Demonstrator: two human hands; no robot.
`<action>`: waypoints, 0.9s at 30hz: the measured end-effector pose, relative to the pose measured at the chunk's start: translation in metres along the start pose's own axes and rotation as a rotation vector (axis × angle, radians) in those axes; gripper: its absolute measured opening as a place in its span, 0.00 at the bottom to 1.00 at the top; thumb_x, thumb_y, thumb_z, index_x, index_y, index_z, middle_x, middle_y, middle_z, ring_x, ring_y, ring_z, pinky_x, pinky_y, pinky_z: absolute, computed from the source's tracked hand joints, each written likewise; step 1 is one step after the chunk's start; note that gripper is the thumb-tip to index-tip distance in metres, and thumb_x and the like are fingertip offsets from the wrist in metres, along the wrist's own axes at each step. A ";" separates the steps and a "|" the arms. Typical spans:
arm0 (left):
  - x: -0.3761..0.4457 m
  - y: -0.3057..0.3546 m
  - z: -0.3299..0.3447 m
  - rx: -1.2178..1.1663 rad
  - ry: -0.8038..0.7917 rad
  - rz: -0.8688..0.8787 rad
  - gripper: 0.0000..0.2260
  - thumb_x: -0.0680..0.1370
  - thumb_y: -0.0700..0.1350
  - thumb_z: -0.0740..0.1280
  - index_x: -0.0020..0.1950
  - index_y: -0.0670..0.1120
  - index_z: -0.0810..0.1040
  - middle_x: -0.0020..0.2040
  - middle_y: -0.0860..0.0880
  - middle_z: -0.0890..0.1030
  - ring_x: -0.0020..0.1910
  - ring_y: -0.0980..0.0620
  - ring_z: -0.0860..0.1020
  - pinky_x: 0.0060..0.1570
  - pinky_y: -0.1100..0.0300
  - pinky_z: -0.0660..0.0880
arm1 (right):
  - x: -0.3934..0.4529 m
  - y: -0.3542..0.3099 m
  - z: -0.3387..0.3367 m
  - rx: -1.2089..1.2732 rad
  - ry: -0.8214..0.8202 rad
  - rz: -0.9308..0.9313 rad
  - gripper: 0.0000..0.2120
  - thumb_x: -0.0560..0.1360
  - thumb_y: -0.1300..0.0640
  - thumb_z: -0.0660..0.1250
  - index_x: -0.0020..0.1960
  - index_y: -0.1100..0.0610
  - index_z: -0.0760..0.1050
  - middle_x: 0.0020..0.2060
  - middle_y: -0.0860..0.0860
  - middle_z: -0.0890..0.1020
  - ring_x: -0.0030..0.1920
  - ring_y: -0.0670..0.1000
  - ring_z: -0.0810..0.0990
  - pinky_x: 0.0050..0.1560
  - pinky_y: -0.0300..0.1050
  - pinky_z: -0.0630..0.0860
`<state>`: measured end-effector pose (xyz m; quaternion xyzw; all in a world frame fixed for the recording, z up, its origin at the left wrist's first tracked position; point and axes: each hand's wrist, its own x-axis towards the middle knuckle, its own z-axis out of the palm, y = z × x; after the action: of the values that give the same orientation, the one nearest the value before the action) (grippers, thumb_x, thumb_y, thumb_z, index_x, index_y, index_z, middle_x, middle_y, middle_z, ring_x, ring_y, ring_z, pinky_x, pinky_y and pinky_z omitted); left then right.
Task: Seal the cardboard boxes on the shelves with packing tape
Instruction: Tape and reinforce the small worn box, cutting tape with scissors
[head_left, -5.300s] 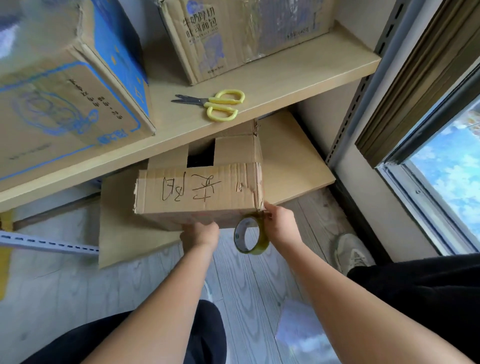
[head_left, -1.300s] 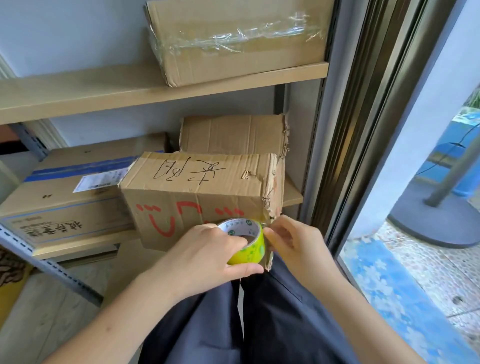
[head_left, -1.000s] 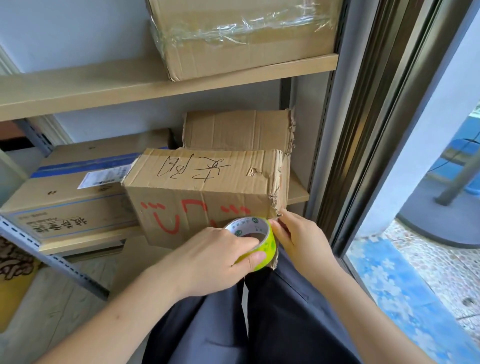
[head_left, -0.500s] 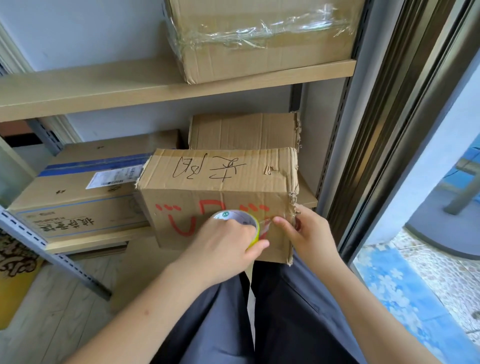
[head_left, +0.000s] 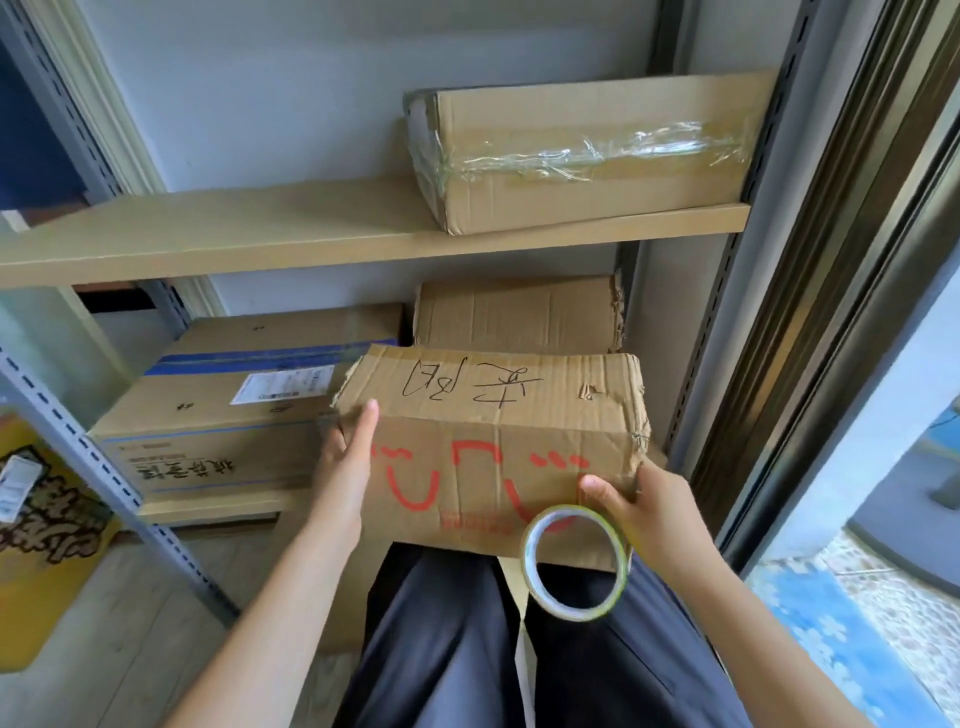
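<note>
brown box (head_left: 498, 415) red-scrawled, tape roll (head_left: 575, 562) yellow-green

Bright daylight from the right; wide-angle edges bend, tape roll (head_left: 575, 562) blurred.

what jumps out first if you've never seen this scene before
The worn cardboard box with red marks on its front and black handwriting on top sits mid-frame, resting on the person's lap, left hand flat against its left end. The right hand grips its lower right corner, a tape roll hanging from it. A box wrapped in clear tape sits on the upper shelf.
</note>
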<state>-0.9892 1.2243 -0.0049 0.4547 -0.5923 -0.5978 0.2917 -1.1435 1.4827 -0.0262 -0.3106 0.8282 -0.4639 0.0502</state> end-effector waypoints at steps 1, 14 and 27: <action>-0.003 -0.001 -0.001 -0.027 -0.003 0.018 0.44 0.66 0.76 0.66 0.76 0.57 0.64 0.76 0.51 0.67 0.72 0.48 0.68 0.72 0.46 0.64 | -0.002 -0.005 -0.001 0.036 0.048 -0.005 0.11 0.73 0.46 0.72 0.39 0.49 0.72 0.29 0.41 0.79 0.30 0.37 0.76 0.33 0.29 0.71; -0.041 0.028 -0.029 -0.393 -0.120 0.362 0.20 0.75 0.55 0.68 0.68 0.57 0.75 0.61 0.61 0.81 0.60 0.66 0.77 0.59 0.63 0.68 | -0.020 -0.037 -0.015 0.153 0.240 -0.133 0.24 0.69 0.35 0.70 0.33 0.56 0.75 0.28 0.46 0.82 0.27 0.40 0.75 0.27 0.35 0.70; -0.035 0.064 -0.018 -0.307 -0.244 0.548 0.15 0.77 0.51 0.65 0.64 0.58 0.75 0.62 0.57 0.81 0.64 0.60 0.77 0.63 0.59 0.69 | -0.017 -0.045 -0.014 0.391 0.342 -0.117 0.29 0.65 0.27 0.68 0.36 0.54 0.75 0.29 0.46 0.81 0.29 0.39 0.75 0.29 0.32 0.70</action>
<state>-0.9706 1.2396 0.0663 0.1543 -0.6263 -0.6292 0.4337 -1.1145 1.4855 0.0139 -0.2595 0.6997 -0.6631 -0.0584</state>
